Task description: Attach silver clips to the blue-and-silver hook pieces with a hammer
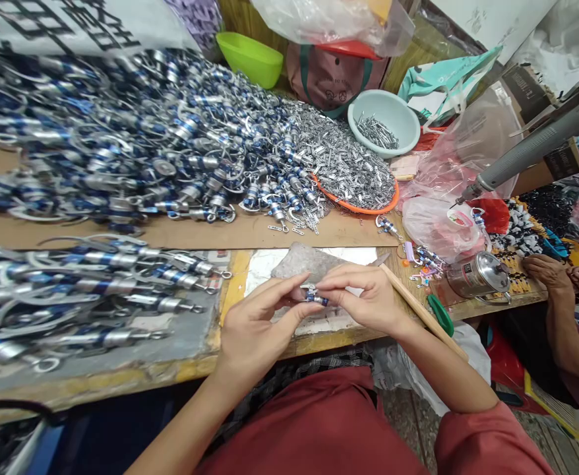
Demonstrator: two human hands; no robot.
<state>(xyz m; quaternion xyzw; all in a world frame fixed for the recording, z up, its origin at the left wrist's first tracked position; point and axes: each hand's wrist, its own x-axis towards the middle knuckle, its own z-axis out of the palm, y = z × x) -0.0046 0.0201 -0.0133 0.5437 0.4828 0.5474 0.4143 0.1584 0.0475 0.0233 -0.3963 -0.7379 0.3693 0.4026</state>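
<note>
Both hands meet over the white work surface (260, 267) near the table's front edge. Between their fingertips is a small blue and silver metal part (316, 297). My left hand (264, 315) pinches it from the left, thumb below and fingers above. From the right, my right hand (363, 297) holds it with thumb and index finger pressed together. Just behind the hands lies a grey, stone-like block (302, 259). Similar blue and silver assemblies form a large heap (171, 138) at the back left, with more in a front pile (96, 290).
Small metal plates (353, 165) spill around an orange-rimmed tray (356, 209). A pale bowl (401, 115) of pins stands behind. To the right are a wooden stick (421, 310), a metal canister (477, 276) and a hanging electric screwdriver (531, 145). Another person's hands (549, 274) work at the far right.
</note>
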